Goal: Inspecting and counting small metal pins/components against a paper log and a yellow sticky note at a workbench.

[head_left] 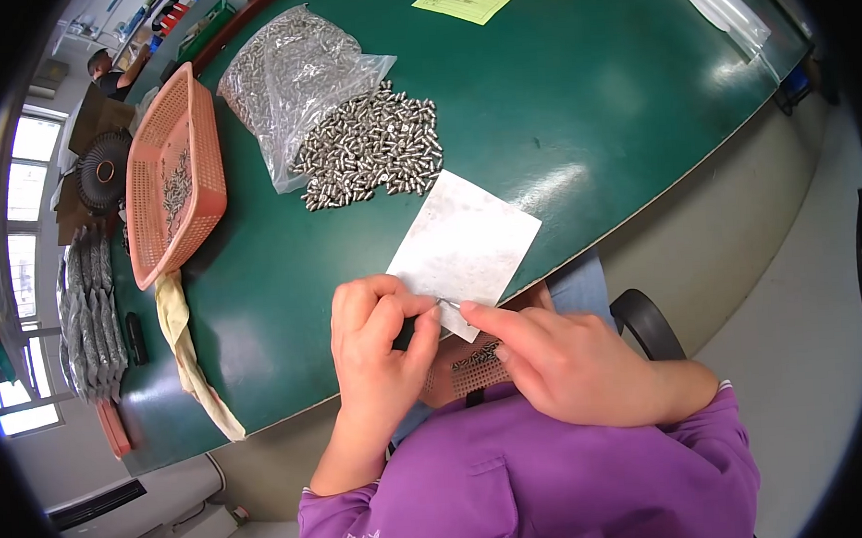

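Head view. Left hand point(377, 353): fingers curled, thumb and forefinger closed on a small metal pin point(442, 304) at the near edge of the table. Right hand point(560, 359): forefinger tip touching the same pin from the other side; whether it pinches or only steadies the pin cannot be told. Below both hands: a perforated orange tray point(474, 363), mostly hidden, held over the lap.

White sheet point(464, 246): lies flat just beyond the fingertips, its near corner overhanging the table edge. Loose heap of metal pins point(373, 148): spills from an open clear plastic bag point(288, 73), well apart from the hands. Orange basket point(172, 174): tilted, at the left, with a few pins inside.

Risk, as a judgement: the pin is tiny and held at the very edge, so a slack pinch could let it fall past the tray to the floor; a sleeve could drag the overhanging sheet off.

Surface: dark green table point(597, 98), glossy, curved edge; yellow note point(462, 0) at the far side; pale cloth point(190, 361) draped at left. Room: bright windows at far left, grey floor, another person at the far end.
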Motion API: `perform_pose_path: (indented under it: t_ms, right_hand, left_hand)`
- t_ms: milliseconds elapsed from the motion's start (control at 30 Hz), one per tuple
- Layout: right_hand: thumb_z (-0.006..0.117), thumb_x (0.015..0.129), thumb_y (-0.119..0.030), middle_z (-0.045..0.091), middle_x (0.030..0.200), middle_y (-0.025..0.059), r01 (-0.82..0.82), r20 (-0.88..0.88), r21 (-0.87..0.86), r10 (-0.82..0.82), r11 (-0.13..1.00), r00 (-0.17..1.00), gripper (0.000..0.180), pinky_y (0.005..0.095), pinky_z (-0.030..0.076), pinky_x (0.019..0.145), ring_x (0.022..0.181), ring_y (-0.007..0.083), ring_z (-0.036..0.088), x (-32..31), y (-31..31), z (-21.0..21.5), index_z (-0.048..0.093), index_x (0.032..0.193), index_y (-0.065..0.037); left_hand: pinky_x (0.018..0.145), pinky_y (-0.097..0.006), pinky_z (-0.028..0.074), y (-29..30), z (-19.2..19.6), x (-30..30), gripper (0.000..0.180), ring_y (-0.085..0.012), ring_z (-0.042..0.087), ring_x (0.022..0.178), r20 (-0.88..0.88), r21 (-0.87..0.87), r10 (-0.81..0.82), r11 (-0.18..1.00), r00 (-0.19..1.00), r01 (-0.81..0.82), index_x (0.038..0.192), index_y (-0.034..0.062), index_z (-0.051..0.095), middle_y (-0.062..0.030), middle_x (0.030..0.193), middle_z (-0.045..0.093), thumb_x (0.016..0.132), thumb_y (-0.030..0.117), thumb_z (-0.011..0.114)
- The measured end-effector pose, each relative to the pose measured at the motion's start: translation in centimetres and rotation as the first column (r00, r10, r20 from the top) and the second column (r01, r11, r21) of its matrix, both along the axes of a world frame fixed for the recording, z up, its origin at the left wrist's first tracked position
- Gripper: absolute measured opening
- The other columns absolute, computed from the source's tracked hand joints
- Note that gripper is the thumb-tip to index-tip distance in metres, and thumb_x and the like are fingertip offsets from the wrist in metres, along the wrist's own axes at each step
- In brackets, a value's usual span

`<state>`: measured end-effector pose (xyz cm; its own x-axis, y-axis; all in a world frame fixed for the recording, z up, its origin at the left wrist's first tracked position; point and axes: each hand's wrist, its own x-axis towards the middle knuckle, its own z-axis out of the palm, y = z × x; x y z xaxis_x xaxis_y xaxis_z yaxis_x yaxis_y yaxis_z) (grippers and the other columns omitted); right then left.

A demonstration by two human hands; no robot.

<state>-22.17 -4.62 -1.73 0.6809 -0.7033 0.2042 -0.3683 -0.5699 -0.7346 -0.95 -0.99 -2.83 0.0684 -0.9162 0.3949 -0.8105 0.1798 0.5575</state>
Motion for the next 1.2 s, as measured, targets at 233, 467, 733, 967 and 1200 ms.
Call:
perform_pose_path:
  t_ms: [233, 467, 733, 967, 1200]
  right_hand:
    - [0.065, 0.087, -0.007, 0.056, 0.077, 0.0058, 0.001, -0.041, -0.102, -0.005, 0.995, 0.999, 0.054, 0.0325, 0.055, 0.056, 0.062, 0.0215, 0.062, 0.2, 0.4, -0.6, 0.056, 0.139, -0.004]
    - [0.066, 0.082, -0.005, 0.054, 0.076, 0.006, 0.001, -0.079, -0.173, -0.015, 0.985, 0.997, 0.058, 0.031, 0.053, 0.054, 0.059, 0.0197, 0.061, 0.5, 0.5, -0.8, 0.056, 0.139, -0.003]
    - [0.064, 0.082, -0.003, 0.053, 0.075, 0.0074, -0.07, -0.157, -0.11, 0.052, 0.991, 0.986, 0.061, 0.0356, 0.056, 0.061, 0.059, 0.0241, 0.061, 0.3, 0.4, 0.7, 0.053, 0.141, -0.002]
    - [0.062, 0.09, -0.006, 0.067, 0.093, 0.0164, -0.03, -0.046, 0.083, 0.034, 0.996, 0.998, 0.052, 0.0395, 0.06, 0.075, 0.074, 0.0313, 0.069, -0.1, -0.4, 1.0, 0.053, 0.141, -0.005]
    - [0.058, 0.098, -0.001, 0.072, 0.115, 0.013, 0.079, 0.318, 0.311, -0.183, 0.947, 0.93, 0.044, 0.0303, 0.058, 0.071, 0.083, 0.019, 0.074, -2.4, -1.9, 0.7, 0.054, 0.142, -0.003]
  left_hand:
    - [0.077, -0.036, 0.047, -0.1, 0.1, 0.0, 0.019, -0.0257, 0.057, 0.087, 0.005, 0.001, -0.015, 1.0, 1.0, 0.015, 0.084, 0.0039, 0.067, -0.0082, 0.093, 0.061, 0.071, -0.004, 0.077]
    - [0.077, -0.036, 0.047, -0.1, 0.2, 0.1, 0.019, -0.0259, 0.057, 0.087, 0.008, 0.006, -0.026, 1.0, 1.0, 0.026, 0.084, 0.004, 0.067, -0.0081, 0.093, 0.061, 0.071, -0.004, 0.077]
    - [0.077, -0.036, 0.047, 0.1, 0.3, 0.0, 0.019, -0.0265, 0.058, 0.088, 0.034, 0.003, -0.04, 0.999, 0.999, 0.04, 0.084, 0.0037, 0.067, -0.0088, 0.093, 0.062, 0.071, -0.004, 0.077]
    - [0.077, -0.039, 0.047, 1.1, 1.2, -0.3, 0.017, -0.0274, 0.058, 0.091, 0.045, 0.032, -0.064, 0.998, 0.997, 0.063, 0.087, 0.0081, 0.07, -0.0064, 0.095, 0.06, 0.073, 0.003, 0.079]
    - [0.105, -0.049, 0.042, 2.2, 1.7, -1.7, 0.087, -0.0379, 0.047, 0.129, 0.11, 0.141, -0.015, 0.99, 0.994, -0.001, 0.14, 0.0052, 0.05, -0.0184, 0.14, 0.046, 0.066, 0.022, 0.091]
